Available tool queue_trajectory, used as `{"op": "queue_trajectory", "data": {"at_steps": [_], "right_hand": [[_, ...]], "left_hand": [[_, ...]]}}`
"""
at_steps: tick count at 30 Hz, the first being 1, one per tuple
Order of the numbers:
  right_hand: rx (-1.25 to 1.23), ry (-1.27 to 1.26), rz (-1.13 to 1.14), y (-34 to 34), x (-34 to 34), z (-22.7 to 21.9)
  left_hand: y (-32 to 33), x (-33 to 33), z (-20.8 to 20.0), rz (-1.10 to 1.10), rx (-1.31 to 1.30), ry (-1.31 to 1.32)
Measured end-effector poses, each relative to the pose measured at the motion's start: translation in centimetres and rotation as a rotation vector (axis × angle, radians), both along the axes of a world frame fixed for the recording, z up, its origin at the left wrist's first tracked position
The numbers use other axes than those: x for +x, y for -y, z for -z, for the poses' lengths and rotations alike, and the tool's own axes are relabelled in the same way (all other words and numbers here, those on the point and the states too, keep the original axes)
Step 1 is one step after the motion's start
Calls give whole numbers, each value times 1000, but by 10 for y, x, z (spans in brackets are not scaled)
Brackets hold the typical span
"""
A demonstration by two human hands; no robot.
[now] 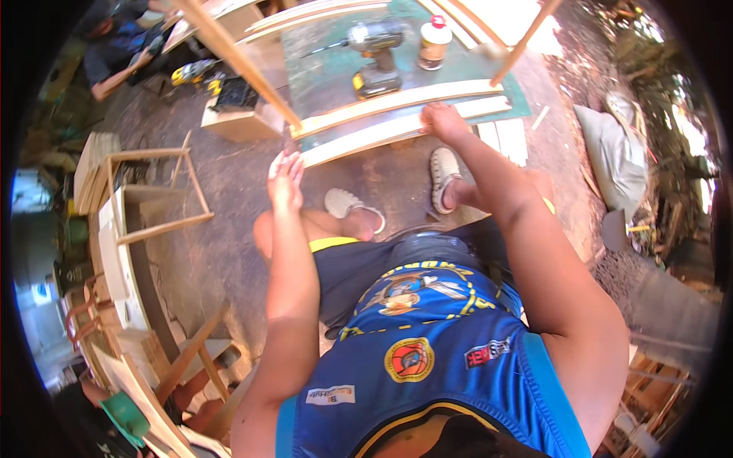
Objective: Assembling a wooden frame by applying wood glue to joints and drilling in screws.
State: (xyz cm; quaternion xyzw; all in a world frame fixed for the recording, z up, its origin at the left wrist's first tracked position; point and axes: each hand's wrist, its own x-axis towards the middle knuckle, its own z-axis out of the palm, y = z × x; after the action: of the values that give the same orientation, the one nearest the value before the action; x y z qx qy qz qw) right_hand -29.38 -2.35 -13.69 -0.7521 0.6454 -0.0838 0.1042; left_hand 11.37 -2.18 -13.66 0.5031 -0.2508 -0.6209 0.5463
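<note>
As the pale wooden strip (359, 143) runs beside the frame rail (427, 93), keep them parallel

Since a gap parts them at the near side of the green table (321, 76), steadying both ends should prevent skewing. The right hand (445, 122) curls over the strip right of its middle; the left hand (285, 179), fingers loosely extended, is at its left end, contact unclear. Right fingertips are hidden; the uprights (243, 65) run out of view.
</note>
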Motion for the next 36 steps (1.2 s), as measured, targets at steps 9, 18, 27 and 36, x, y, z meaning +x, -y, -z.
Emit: {"op": "queue_trajectory", "data": {"at_steps": [9, 18, 27, 36], "right_hand": [[-155, 49, -39, -2, -37, -1], [-500, 654, 448, 25, -36, -8], [-173, 879, 136, 89, -6, -32], [98, 1049, -29, 156, 38, -61]], "left_hand": [[6, -12, -1, 20, 47, -106], [17, -38, 1, 103, 30, -92], [18, -54, -14, 280, -25, -202], [13, -59, -18, 305, 49, -66]]}}
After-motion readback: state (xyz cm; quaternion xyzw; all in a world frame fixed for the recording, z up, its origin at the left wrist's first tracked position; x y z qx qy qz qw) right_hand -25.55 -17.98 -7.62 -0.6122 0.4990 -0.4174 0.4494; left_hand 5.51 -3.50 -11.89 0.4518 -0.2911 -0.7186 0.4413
